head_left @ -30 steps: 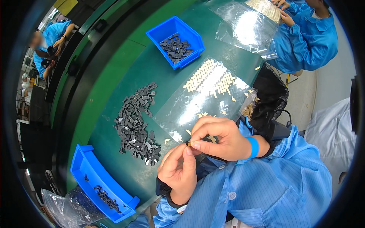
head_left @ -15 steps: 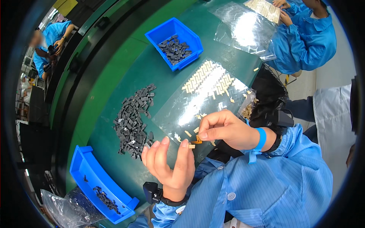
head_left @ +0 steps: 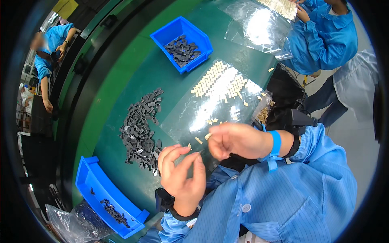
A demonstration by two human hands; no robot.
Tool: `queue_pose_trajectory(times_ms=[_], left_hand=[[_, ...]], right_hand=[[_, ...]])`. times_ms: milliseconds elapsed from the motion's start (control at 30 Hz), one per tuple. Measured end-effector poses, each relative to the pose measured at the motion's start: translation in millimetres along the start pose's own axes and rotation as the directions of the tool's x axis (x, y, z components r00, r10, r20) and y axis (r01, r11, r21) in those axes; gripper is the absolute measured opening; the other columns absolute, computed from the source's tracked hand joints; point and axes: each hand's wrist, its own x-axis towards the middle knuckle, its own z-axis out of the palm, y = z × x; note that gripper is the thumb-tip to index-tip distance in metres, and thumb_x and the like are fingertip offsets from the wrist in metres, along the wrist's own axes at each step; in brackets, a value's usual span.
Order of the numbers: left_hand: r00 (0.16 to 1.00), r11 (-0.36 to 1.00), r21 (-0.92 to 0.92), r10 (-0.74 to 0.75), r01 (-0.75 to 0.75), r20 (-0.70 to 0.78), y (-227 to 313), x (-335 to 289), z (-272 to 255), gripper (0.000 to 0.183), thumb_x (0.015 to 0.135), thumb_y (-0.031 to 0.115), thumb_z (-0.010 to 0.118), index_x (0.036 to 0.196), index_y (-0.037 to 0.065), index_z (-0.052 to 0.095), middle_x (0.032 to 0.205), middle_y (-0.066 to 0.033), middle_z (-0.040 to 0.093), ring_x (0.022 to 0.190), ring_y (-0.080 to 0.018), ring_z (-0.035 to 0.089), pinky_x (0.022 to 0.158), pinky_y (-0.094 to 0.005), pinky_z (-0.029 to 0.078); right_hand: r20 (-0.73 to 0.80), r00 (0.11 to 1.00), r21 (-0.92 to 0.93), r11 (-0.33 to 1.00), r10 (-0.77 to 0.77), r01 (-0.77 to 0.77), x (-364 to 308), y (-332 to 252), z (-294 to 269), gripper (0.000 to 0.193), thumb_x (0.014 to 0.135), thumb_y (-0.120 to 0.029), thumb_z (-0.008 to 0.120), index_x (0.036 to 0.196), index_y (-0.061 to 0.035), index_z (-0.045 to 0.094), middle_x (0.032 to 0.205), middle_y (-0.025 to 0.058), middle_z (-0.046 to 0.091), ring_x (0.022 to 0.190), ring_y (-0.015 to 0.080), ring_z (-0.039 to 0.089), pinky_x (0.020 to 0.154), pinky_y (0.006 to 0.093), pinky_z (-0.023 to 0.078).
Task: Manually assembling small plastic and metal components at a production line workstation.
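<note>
Above the near edge of the work table, my left hand (head_left: 181,175) is raised with its fingers curled and thumb and forefinger tips close together. What they pinch, if anything, is hidden. Just to its right is my right hand (head_left: 243,140), fingers bent inward and smeared by motion; I cannot make out anything in them. Beyond the fingertips, small cream strips (head_left: 198,140) lie loose on a clear plastic sheet (head_left: 178,121). Farther up the sheet, more cream strips (head_left: 210,79) form slanted rows. A heap of small dark grey blocks (head_left: 139,127) lies to the left.
One blue bin (head_left: 157,37) with dark blocks stands at the back; another blue bin (head_left: 94,172) with small black pieces is at the left. Clear bags (head_left: 243,32) lie at the far right. Co-workers in blue (head_left: 324,44) are at the right and far left.
My hands have drawn slightly apart, the right one turning. The thin orange piece and cream strip between my fingertips no longer show. The co-worker at far left has lowered an arm.
</note>
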Motion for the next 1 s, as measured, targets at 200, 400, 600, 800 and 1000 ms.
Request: queue_pose_trajectory(times_ms=[200,400,600,800,1000], left_hand=[[0.754,0.429,-0.661,-0.564,0.616,0.336,-5.8,-3.4,-1.2,0.012,0.071,-0.006,0.068,0.082,-0.002,0.066,0.092,-0.0097,0.061,0.088,-0.0163,0.056,0.085,-0.0279,0.040],[0.756,0.427,-0.654,-0.538,0.625,0.372,-3.3,-4.6,-0.9,0.014,0.070,-0.007,0.068,0.083,-0.001,0.067,0.093,-0.0095,0.061,0.087,-0.0152,0.056,0.084,-0.0275,0.040],[0.800,0.536,-0.606,-0.497,0.588,0.337,0.4,-2.7,-2.3,0.016,0.068,-0.007,0.068,0.082,-0.001,0.067,0.092,-0.0094,0.061,0.087,-0.0154,0.056,0.082,-0.0268,0.041],[0.857,0.655,-0.554,-0.425,0.514,0.293,-1.6,-4.0,-1.7,0.017,0.067,-0.007,0.069,0.082,0.000,0.066,0.091,-0.0091,0.062,0.085,-0.0161,0.057,0.079,-0.0266,0.043],[0.886,0.682,-0.566,-0.374,0.464,0.276,-1.5,-3.4,-2.3,0.016,0.068,-0.007,0.068,0.082,0.000,0.066,0.090,-0.0095,0.062,0.082,-0.0160,0.057,0.077,-0.0262,0.043]], right_hand=[[0.098,0.811,-0.839,0.390,-0.577,0.379,-10.2,-21.1,8.7,0.014,0.079,-0.018,0.064,0.075,-0.0076,0.057,0.070,0.0021,0.052,0.066,0.0129,0.049,0.064,0.0281,0.037],[0.561,0.603,-0.827,-0.392,-0.567,0.402,-6.9,-22.9,18.6,0.020,0.068,-0.016,0.072,0.083,-0.0086,0.062,0.083,0.0016,0.053,0.074,0.0189,0.049,0.070,0.0329,0.035],[0.581,0.599,-0.813,-0.428,-0.552,0.394,-3.3,-20.3,18.0,0.017,0.067,-0.015,0.069,0.077,-0.0087,0.057,0.080,0.0027,0.049,0.073,0.0197,0.047,0.071,0.0332,0.036],[0.580,0.630,-0.812,-0.432,-0.517,0.393,-2.6,-21.1,18.3,0.017,0.068,-0.015,0.069,0.077,-0.0084,0.056,0.078,0.0032,0.048,0.073,0.0202,0.047,0.071,0.0334,0.036],[0.588,0.634,-0.808,-0.412,-0.503,0.422,-1.4,-21.0,16.5,0.015,0.069,-0.014,0.067,0.075,-0.0085,0.054,0.076,0.0031,0.048,0.073,0.0201,0.047,0.071,0.0336,0.036]])
